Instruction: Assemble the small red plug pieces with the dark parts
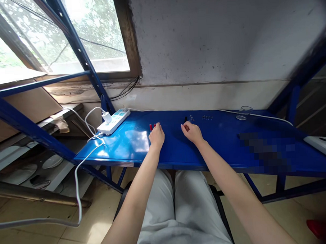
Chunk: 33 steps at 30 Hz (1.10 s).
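My left hand is over the middle of the blue table, its fingers bent and closed together. Small red pieces show right beside its fingertips; whether the hand grips one of them is hidden. To the right, my right hand is curled with thumb and fingers drawn together, and what lies inside cannot be made out. Just beyond it are a small black piece and some small clear pieces. Farther right, several tiny pale pieces lie in rows.
A white power strip with a plugged-in white adapter lies at the table's left end, its cable hanging off the edge. A clear cup stands at the back right. A white object sits at the right end. Blue frame posts flank the table.
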Tool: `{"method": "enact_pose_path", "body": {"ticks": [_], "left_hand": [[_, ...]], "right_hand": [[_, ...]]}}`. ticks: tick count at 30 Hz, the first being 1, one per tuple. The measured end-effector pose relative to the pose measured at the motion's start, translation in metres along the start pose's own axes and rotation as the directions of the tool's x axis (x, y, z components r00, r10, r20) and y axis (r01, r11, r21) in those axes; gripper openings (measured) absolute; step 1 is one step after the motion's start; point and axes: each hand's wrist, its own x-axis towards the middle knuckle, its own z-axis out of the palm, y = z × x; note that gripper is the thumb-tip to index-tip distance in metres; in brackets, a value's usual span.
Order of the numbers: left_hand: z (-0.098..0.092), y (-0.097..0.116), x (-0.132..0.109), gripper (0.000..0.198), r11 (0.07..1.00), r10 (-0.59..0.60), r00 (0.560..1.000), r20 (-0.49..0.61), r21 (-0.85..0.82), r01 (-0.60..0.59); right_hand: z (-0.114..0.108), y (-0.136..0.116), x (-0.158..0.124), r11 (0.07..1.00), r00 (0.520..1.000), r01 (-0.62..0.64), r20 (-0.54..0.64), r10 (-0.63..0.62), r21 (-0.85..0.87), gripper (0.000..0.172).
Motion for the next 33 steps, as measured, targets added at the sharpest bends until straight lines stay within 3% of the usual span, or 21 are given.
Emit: {"method": "enact_pose_path", "body": {"ticks": [3,7,11,14,19,25,33], "left_hand": [[0.003,0.000,0.002,0.029,0.996,0.032,0.999,0.000,-0.082,-0.032],[0.009,0.004,0.010,0.024,0.927,0.107,0.994,0.028,-0.364,-0.089],[0.018,0.013,0.023,0.023,0.720,0.136,0.987,0.087,-0.693,-0.038],[0.023,0.018,0.026,0.022,0.564,0.181,0.973,0.147,-0.825,0.020],[0.022,0.019,0.019,0.021,0.443,0.297,0.935,0.193,-0.895,0.044],[0.017,0.015,0.012,0.023,0.391,0.355,0.905,0.234,-0.917,0.083],[0.020,0.013,0.011,0.027,0.364,0.361,0.897,0.255,-0.924,0.117]], "right_hand": [[0.001,0.001,0.000,1.000,1.000,0.020,0.013,-0.020,0.020,0.031],[0.002,-0.001,0.000,1.000,0.999,0.019,0.036,-0.020,0.022,0.030],[0.002,-0.003,0.001,0.997,0.998,0.002,0.063,-0.007,0.076,0.027],[0.002,-0.004,0.003,0.990,0.995,-0.052,0.088,0.041,0.129,0.029],[0.003,-0.003,0.004,0.980,0.988,-0.093,0.134,0.071,0.173,0.037],[0.005,-0.004,0.003,0.972,0.993,-0.041,0.116,0.014,0.230,0.038],[0.010,-0.001,0.003,0.955,0.998,0.042,0.038,-0.055,0.293,0.034]]}}
